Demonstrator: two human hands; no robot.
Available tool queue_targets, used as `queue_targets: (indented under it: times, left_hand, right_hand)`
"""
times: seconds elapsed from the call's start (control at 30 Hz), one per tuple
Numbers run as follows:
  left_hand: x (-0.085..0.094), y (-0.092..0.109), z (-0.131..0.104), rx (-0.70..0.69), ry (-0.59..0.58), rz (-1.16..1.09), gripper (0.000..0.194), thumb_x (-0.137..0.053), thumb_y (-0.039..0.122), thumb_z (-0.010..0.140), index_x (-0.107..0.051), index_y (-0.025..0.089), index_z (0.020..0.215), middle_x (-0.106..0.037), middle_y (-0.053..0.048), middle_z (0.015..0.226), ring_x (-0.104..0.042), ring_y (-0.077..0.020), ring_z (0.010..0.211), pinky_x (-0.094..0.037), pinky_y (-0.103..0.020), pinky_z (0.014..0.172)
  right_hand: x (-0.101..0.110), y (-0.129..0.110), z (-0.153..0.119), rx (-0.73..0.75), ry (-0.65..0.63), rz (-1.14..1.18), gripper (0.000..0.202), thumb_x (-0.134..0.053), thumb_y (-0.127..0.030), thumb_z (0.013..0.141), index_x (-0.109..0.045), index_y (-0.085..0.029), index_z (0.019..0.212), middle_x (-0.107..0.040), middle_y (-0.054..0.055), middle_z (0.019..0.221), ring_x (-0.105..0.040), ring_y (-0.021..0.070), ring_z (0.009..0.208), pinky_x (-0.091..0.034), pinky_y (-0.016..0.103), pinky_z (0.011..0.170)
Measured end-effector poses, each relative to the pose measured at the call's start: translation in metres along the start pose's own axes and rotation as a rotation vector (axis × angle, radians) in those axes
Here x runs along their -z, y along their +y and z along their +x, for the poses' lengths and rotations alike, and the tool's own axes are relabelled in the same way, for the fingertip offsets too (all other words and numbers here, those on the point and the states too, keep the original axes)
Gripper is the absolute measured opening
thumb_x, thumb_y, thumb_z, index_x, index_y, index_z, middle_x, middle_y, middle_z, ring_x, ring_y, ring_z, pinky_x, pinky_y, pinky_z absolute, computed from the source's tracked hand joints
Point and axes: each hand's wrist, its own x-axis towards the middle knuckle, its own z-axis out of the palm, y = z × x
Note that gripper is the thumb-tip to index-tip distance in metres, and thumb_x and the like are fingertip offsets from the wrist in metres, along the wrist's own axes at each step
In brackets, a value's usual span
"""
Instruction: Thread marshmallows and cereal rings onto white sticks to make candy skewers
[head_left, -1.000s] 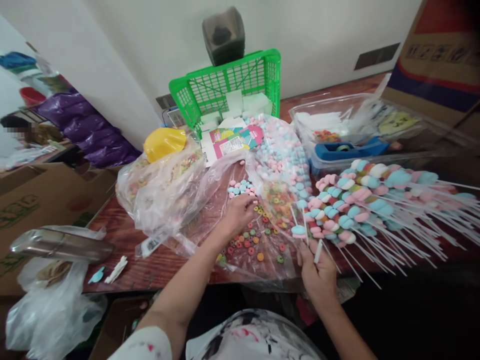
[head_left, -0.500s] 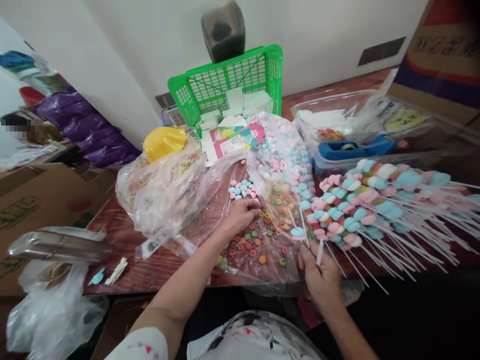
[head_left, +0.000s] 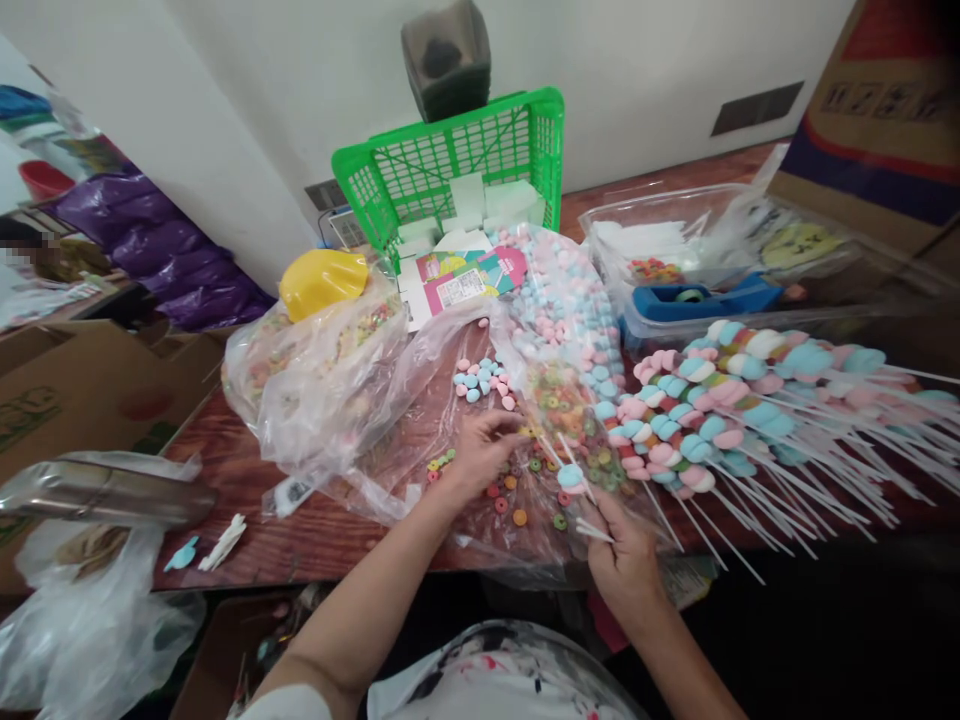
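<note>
My right hand (head_left: 624, 552) is closed round several thin white sticks (head_left: 594, 528). One of them carries a blue and pink marshmallow (head_left: 570, 478), and its bare tip points towards my other hand. My left hand (head_left: 482, 455) hovers low over a clear plastic sheet with thumb and fingers pinched together. A small yellow ring shows by those fingertips, but whether they grip it is unclear. Loose coloured cereal-like rings (head_left: 519, 517) lie below and beside that hand. Just beyond it sits a small heap of pink and blue marshmallows (head_left: 482, 380).
On the right lies a pile of marshmallow skewers (head_left: 720, 410), sticks pointing right. Behind it stands a clear tub (head_left: 750, 200) with a blue tape dispenser (head_left: 705, 298). A bag of marshmallows (head_left: 562, 290), a green basket (head_left: 450, 150) and a bag of rings (head_left: 315, 350) stand farther back.
My left hand has lifted from the rings and shifted slightly right and nearer. My right hand has moved left, tipping the loaded stick towards it. The view has shifted slightly.
</note>
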Motion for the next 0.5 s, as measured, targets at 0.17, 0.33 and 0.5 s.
queue_targets:
  times: [0.17,0.33,0.5]
  left_hand:
    - [0.005,0.026,-0.026,0.301,0.138,-0.593,0.026,-0.084,0.019,0.051,-0.069,0.014,0.071,-0.067,0.001,0.067,-0.058,-0.0089,0.053,-0.048,-0.022,0.053]
    - [-0.001,0.032,-0.043,0.101,0.259,-0.528,0.019,-0.083,0.016,0.056,-0.071,0.018,0.071,-0.068,0.001,0.072,-0.062,-0.0104,0.064,-0.051,-0.021,0.061]
    - [-0.001,0.027,-0.045,-0.216,0.332,-0.153,0.012,-0.079,0.014,0.063,-0.072,0.018,0.072,-0.069,-0.002,0.075,-0.063,-0.0135,0.072,-0.052,-0.026,0.071]
  right_hand:
    - [-0.005,0.003,-0.004,0.16,-0.018,-0.034,0.025,-0.049,-0.013,0.088,-0.062,-0.018,0.109,-0.072,0.007,0.09,-0.069,0.0189,0.079,-0.053,0.029,0.073]
    - [-0.003,0.001,-0.004,0.21,-0.048,-0.059,0.028,-0.047,-0.01,0.088,-0.06,-0.017,0.112,-0.072,0.006,0.089,-0.07,0.0181,0.075,-0.054,0.027,0.067]
    - [0.006,-0.007,0.0,0.336,-0.024,-0.135,0.03,-0.046,-0.007,0.086,-0.059,-0.016,0.112,-0.073,0.009,0.089,-0.071,0.0195,0.076,-0.056,0.028,0.067]
